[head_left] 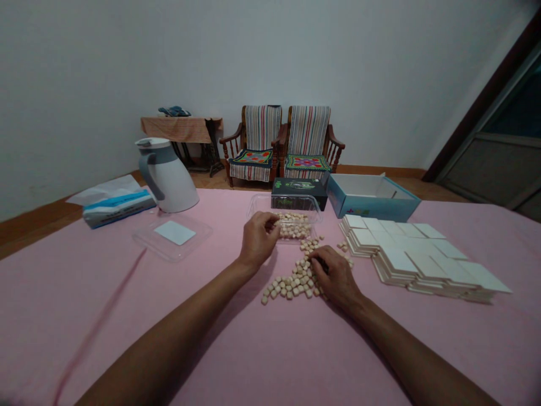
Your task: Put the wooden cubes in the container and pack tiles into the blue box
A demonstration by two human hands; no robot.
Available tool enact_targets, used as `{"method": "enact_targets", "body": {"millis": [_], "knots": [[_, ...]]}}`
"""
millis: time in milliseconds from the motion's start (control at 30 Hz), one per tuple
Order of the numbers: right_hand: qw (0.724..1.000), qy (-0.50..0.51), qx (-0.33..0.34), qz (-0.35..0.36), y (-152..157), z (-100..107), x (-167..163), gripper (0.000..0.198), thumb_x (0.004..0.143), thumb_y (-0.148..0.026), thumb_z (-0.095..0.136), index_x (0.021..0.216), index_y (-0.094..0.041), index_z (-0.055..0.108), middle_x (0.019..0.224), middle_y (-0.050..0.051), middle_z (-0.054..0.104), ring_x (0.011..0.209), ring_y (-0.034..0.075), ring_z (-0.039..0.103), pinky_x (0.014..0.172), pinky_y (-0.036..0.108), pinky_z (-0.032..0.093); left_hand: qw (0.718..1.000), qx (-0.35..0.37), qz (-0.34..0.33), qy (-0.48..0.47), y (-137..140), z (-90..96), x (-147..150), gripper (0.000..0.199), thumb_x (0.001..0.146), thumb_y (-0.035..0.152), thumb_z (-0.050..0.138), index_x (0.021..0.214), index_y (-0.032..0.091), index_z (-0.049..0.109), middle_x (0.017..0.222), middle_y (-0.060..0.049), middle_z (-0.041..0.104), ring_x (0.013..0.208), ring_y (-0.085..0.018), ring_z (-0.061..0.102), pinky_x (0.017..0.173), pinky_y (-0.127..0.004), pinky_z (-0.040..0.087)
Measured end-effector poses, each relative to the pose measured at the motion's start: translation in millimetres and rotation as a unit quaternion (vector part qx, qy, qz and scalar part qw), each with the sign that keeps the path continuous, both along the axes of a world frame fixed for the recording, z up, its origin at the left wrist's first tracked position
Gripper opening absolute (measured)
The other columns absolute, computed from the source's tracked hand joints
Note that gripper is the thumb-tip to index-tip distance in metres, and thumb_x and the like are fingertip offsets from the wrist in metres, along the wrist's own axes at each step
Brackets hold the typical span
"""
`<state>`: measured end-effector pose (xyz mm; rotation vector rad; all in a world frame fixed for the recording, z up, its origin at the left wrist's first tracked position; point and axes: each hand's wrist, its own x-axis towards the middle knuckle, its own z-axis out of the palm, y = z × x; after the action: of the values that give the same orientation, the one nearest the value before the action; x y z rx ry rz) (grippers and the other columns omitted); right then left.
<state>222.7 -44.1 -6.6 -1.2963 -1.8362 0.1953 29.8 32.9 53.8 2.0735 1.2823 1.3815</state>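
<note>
Small pale wooden cubes [296, 282] lie in a loose pile on the pink tablecloth, many of them face to face. Behind them a clear plastic container [318, 214] holds more of the same cubes. My left hand [260, 239] is at the container's front left side, thumb and fingers curled together in a pinch; anything between the tips is too small to make out. Over the right part of the pile rests my right hand [336, 276], its fingers bent and closed, the tips down among the cubes. Whether a cube is in them is hidden.
Stacked white square tiles [414, 248] stand at the right. A light blue open box [372, 197] and a black box [299, 193] are behind. To the left are a clear lid [143, 237], a white jug [171, 175] and a tissue pack [120, 208]. Two chairs [262, 141] stand beyond.
</note>
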Motion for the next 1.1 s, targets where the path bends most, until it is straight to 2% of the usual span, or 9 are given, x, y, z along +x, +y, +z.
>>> {"method": "enact_targets", "body": {"millis": [133, 233, 300, 400, 500, 733, 900, 1000, 1100], "knots": [[1.0, 0.0, -0.002, 0.003, -1, 0, 0, 0.014, 0.085, -0.013, 0.046, 0.084, -0.018, 0.059, 0.084, 0.005, 0.059, 0.08, 0.018, 0.055, 0.072, 0.03, 0.043, 0.995, -0.007, 0.043, -0.093, 11, 3.9, -4, 0.028, 0.075, 0.01, 0.059, 0.102, 0.014, 0.062, 0.1, -0.007, 0.064, 0.075, -0.012, 0.063, 0.067, -0.022, 0.051], [1.0, -0.001, -0.005, 0.001, 0, -1, 0, 0.013, 0.085, -0.012, 0.047, 0.083, -0.018, 0.059, 0.084, 0.005, 0.058, 0.08, 0.018, 0.055, 0.073, 0.031, 0.043, 0.999, -0.015, 0.03, -0.035, 4, -3.5, -10, 0.022, 0.075, 0.01, 0.058, 0.096, 0.014, 0.063, 0.097, -0.006, 0.064, 0.072, -0.011, 0.061, 0.065, -0.021, 0.049], [1.0, -0.004, -0.009, 0.001, 0, -1, 1, 0.013, 0.085, -0.012, 0.047, 0.083, -0.018, 0.059, 0.084, 0.005, 0.058, 0.081, 0.018, 0.055, 0.073, 0.031, 0.043, 0.995, -0.071, -0.047, 0.048, -5, -9.2, -16, 0.014, 0.075, 0.011, 0.057, 0.086, 0.014, 0.064, 0.083, -0.002, 0.064, 0.065, -0.01, 0.058, 0.061, -0.019, 0.046], [1.0, -0.005, -0.014, -0.002, 0, 0, 0, 0.013, 0.085, -0.013, 0.047, 0.082, -0.018, 0.059, 0.084, 0.005, 0.059, 0.081, 0.018, 0.055, 0.073, 0.03, 0.043, 0.945, -0.184, -0.197, 0.183, -22, -14.8, -23, 0.011, 0.072, 0.016, 0.061, 0.082, 0.014, 0.066, 0.07, 0.0, 0.062, 0.057, -0.009, 0.054, 0.055, -0.018, 0.041], [1.0, -0.007, -0.016, -0.005, -1, 0, 0, 0.013, 0.085, -0.013, 0.047, 0.082, -0.018, 0.059, 0.084, 0.005, 0.059, 0.08, 0.018, 0.055, 0.073, 0.03, 0.042, 0.909, -0.211, -0.245, 0.262, -35, -16.4, -27, 0.017, 0.069, 0.018, 0.062, 0.084, 0.015, 0.068, 0.071, 0.0, 0.063, 0.06, -0.01, 0.054, 0.055, -0.018, 0.039], [1.0, -0.006, -0.011, 0.002, 0, 0, 0, 0.013, 0.086, -0.013, 0.047, 0.084, -0.017, 0.059, 0.085, 0.006, 0.059, 0.081, 0.018, 0.054, 0.073, 0.031, 0.043, 0.894, -0.232, -0.206, 0.324, -42, -10.6, -21, 0.027, 0.058, 0.011, 0.059, 0.083, 0.016, 0.069, 0.073, 0.001, 0.064, 0.063, -0.012, 0.055, 0.055, -0.019, 0.037], [1.0, -0.004, -0.011, 0.005, 0, 0, 0, 0.013, 0.086, -0.013, 0.047, 0.083, -0.018, 0.059, 0.084, 0.005, 0.058, 0.08, 0.018, 0.054, 0.072, 0.031, 0.043, 0.897, -0.204, -0.185, 0.345, -45, -11.8, -17, 0.024, 0.057, 0.01, 0.059, 0.078, 0.016, 0.066, 0.072, 0.001, 0.063, 0.061, -0.012, 0.054, 0.052, -0.02, 0.035], [1.0, -0.003, -0.015, 0.003, 0, 0, 0, 0.013, 0.086, -0.013, 0.047, 0.082, -0.018, 0.059, 0.083, 0.005, 0.058, 0.08, 0.018, 0.054, 0.072, 0.03, 0.042, 0.917, -0.177, -0.167, 0.317, -41, -10.1, -17, 0.018, 0.061, 0.009, 0.056, 0.075, 0.016, 0.066, 0.069, 0.001, 0.062, 0.06, -0.012, 0.054, 0.053, -0.02, 0.036], [1.0, -0.003, -0.019, 0.005, 1, 0, 0, 0.013, 0.085, -0.013, 0.047, 0.083, -0.017, 0.059, 0.083, 0.005, 0.058, 0.08, 0.018, 0.054, 0.072, 0.031, 0.042, 0.958, -0.117, -0.118, 0.232, -26, 0.1, -17, 0.017, 0.065, 0.007, 0.055, 0.075, 0.016, 0.065, 0.067, 0.001, 0.061, 0.059, -0.011, 0.055, 0.055, -0.02, 0.039]]}}
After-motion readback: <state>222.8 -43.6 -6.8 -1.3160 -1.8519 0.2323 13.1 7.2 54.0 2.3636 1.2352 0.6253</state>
